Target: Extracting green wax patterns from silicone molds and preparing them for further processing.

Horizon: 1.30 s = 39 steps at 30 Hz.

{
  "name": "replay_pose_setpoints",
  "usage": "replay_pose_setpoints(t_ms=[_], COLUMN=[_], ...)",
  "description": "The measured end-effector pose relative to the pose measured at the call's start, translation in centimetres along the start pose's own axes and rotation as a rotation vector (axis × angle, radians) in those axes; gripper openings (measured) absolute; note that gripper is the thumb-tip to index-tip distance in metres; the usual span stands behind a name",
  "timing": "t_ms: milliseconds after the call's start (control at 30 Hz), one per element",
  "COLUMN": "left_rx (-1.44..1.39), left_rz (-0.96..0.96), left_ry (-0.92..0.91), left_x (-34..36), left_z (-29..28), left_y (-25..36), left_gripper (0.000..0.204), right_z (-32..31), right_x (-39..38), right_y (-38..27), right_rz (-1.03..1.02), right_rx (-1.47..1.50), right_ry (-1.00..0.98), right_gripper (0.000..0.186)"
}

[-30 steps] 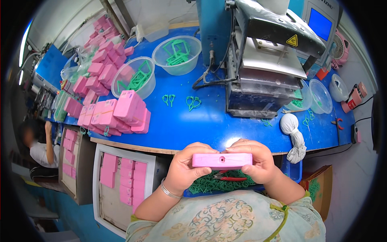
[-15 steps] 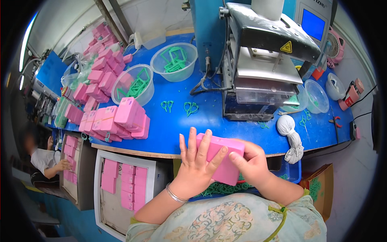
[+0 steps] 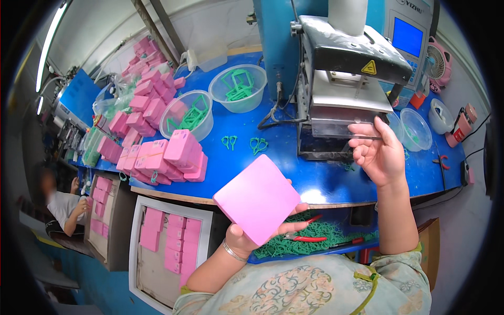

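In the head view my left hand (image 3: 236, 236) supports a flat pink square block (image 3: 256, 198) from underneath, fingers spread beyond its right side, in front of the table edge. My right hand (image 3: 382, 157) is raised at the clear tray (image 3: 328, 129) of the metal press (image 3: 352, 52), fingers apart and loosely curled, thumb up; whether it touches the tray is hard to tell. Below my hands, a blue bin (image 3: 374, 247) holds tangled green plastic pieces (image 3: 278, 249) and red-handled pliers (image 3: 307, 239).
The blue table (image 3: 236, 168) carries stacked pink blocks (image 3: 178, 149), clear bowls (image 3: 220, 102) with green frames and a pink fan (image 3: 440, 65). A framed tray (image 3: 134, 252) of pink blocks stands lower left. Another person (image 3: 65, 210) sits at far left, a hand at a second tray.
My right hand has left the pink block and risen to the press. My left hand now carries the block alone, having turned underneath it. The other person's arms have moved.
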State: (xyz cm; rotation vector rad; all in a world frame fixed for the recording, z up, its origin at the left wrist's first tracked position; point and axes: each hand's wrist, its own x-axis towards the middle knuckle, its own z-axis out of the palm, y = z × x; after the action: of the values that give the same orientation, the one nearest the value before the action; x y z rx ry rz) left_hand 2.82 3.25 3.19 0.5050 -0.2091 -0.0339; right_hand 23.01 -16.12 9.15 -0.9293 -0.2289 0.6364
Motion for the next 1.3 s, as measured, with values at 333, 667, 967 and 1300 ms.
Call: replay_pose_setpoints(t_ms=[333,667,967,1300], left_rx=[0.609,1.857,1.963,1.968], left_rz=[0.291,0.468,0.135,0.354], left_ry=[0.341,-0.013,0.192,0.072], left_x=[-1.3,2.7,2.1,3.4], left_z=[0.3,4.9,2.1,2.2], left_y=[0.9,0.6,1.4,-0.1], left_gripper=[0.108,0.111,0.106,0.112], right_z=[-0.6,0.1,-1.7,0.1], right_x=[-9.0,-10.4,-9.6,-9.1], right_y=[3.8,3.9,3.9,4.3], right_rz=[0.237,0.568,0.583,0.542], right_rx=[0.391,-0.333,-0.333,-0.418], right_ry=[-0.303,-0.386,-0.391,-0.436], right_gripper=[0.053,0.042,0.044,0.040])
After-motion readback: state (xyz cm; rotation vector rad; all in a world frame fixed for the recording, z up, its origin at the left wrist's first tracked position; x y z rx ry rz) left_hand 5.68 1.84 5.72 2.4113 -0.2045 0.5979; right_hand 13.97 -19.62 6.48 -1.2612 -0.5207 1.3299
